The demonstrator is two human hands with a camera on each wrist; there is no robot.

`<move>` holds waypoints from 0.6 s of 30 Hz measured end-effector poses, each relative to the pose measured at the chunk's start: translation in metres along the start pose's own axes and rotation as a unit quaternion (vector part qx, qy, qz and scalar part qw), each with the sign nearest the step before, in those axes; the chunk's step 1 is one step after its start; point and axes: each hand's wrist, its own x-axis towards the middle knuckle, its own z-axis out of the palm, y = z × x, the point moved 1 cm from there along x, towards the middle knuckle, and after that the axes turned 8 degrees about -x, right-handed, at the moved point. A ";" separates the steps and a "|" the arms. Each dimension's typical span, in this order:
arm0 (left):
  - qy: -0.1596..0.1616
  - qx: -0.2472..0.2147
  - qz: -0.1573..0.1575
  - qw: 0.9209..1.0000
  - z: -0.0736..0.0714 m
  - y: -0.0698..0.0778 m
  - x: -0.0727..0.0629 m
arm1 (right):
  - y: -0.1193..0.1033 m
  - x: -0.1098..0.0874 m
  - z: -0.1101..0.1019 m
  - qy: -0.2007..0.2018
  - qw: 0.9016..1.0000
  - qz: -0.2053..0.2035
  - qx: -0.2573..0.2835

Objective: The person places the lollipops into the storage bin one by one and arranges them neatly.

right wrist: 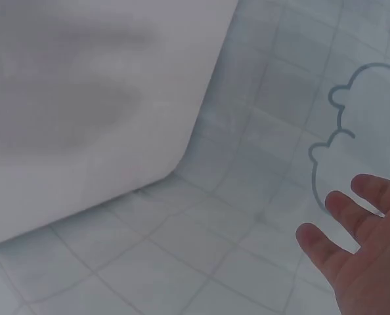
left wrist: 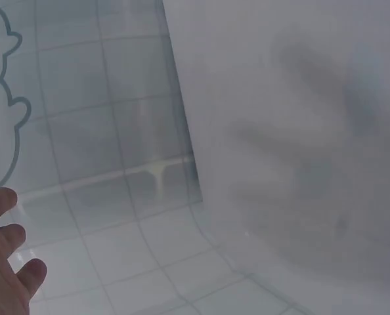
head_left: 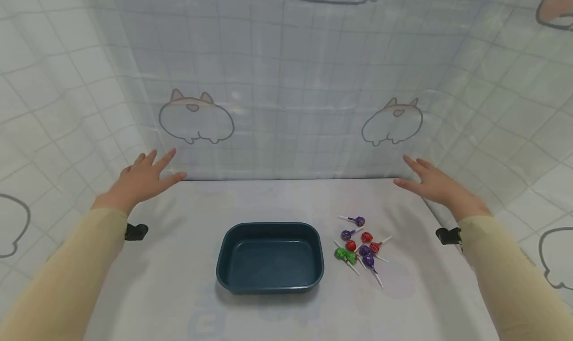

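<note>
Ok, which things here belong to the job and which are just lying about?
Likely the job's:
- lollipops: red, green and purple, loose on the table
- tray: empty, beside them
- left hand, right hand: both holding nothing

Likely just setting:
- the table itself
- printed backdrop
- wrist cameras

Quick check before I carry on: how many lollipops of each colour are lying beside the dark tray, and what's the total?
Purple lollipops: 4
Red lollipops: 3
Green lollipops: 2
Total: 9 visible, with some overlapping in the pile
</note>
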 end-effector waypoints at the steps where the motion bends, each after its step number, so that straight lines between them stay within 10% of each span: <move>1: 0.001 -0.002 0.001 1.000 0.002 -0.001 -0.001 | -0.001 0.000 0.002 0.001 1.000 -0.003 0.001; 18: 0.006 -0.033 0.012 0.999 0.055 0.014 -0.037 | -0.019 -0.016 0.046 0.023 0.998 -0.045 0.028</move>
